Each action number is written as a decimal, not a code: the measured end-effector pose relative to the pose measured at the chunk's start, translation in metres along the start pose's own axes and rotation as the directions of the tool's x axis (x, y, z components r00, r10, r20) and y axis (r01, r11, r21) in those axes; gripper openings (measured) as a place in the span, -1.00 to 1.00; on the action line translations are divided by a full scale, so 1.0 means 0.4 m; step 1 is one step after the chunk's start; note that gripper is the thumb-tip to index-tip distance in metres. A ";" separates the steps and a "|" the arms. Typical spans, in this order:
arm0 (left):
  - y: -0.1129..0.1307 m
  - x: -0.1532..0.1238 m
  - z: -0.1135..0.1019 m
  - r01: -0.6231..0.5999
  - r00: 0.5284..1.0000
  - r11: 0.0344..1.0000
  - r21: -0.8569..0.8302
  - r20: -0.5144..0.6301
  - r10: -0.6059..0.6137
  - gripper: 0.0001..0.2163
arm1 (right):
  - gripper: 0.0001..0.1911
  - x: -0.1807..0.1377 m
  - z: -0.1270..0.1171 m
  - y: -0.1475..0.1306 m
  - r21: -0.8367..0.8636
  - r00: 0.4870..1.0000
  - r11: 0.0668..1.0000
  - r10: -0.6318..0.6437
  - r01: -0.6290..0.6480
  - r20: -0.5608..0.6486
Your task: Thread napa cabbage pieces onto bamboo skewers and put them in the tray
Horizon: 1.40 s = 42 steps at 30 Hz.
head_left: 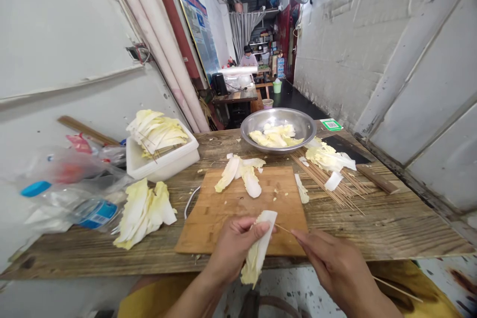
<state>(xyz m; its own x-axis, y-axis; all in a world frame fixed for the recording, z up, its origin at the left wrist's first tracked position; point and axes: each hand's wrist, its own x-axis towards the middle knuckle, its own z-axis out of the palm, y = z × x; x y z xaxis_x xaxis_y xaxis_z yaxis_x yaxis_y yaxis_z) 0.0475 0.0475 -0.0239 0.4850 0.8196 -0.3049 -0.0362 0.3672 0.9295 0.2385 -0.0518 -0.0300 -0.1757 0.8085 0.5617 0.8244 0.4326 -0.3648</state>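
My left hand (238, 241) grips a long piece of napa cabbage leaf (260, 248), its white stem end up and its yellowish end hanging past the board's near edge. In my right hand (335, 263) is a thin bamboo skewer (397, 289), pinched near its front; the tip meets the leaf's right side, and the tail sticks out behind the hand. Whether the tip has gone into the leaf is hidden by my fingers. Below lies a wooden cutting board (238, 208) with a few cabbage pieces (251, 181) along its far edge.
A steel bowl (311, 134) holds cabbage leaves. Loose skewers (335, 189), more cabbage (324, 154) and a cleaver (376, 179) lie at right. At left are a white container (164, 166) of skewered cabbage, cabbage leaves (143, 213) and a plastic bottle (80, 208). A person (248, 57) sits far back.
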 end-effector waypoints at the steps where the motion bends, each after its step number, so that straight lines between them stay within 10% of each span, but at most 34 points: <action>1: 0.000 -0.002 -0.001 -0.009 1.000 1.000 0.024 0.003 0.009 -0.67 | -0.68 -0.001 -0.003 0.000 0.001 1.000 1.000 -0.001 0.001 0.007; 22: -0.020 -0.024 -0.029 -0.009 0.995 0.999 -0.032 -0.098 0.005 -0.66 | -0.73 -0.049 -0.049 0.051 0.065 0.988 0.998 0.008 -0.018 0.157; 29: -0.024 -0.036 0.045 -0.184 0.952 0.975 0.121 0.270 0.146 -0.73 | -0.77 -0.009 -0.019 -0.001 0.207 0.969 0.978 -0.029 -0.023 0.244; 35: -0.038 -0.030 0.063 -0.191 0.953 0.973 0.132 0.263 0.152 -0.68 | -0.79 -0.008 0.015 0.013 0.209 0.994 0.978 -0.015 -0.008 0.109; 39: 0.025 0.032 -0.019 -0.159 0.986 0.947 0.279 0.088 0.139 -0.49 | -0.82 -0.031 -0.003 0.053 0.115 0.997 0.992 0.056 -0.049 -0.060; 42: 0.106 0.160 -0.127 -0.121 0.917 0.727 0.676 -0.205 0.343 -0.67 | -0.84 -0.050 -0.019 0.075 0.043 0.989 0.995 0.093 -0.088 -0.117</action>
<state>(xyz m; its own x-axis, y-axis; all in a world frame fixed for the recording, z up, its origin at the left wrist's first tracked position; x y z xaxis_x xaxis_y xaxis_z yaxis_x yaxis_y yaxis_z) 0.0328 0.1379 -0.0144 0.2532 0.9674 -0.0035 0.5057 -0.1293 0.8530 0.2707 -0.0580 -0.0464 -0.0344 0.7931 0.6082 0.8128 0.3762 -0.4447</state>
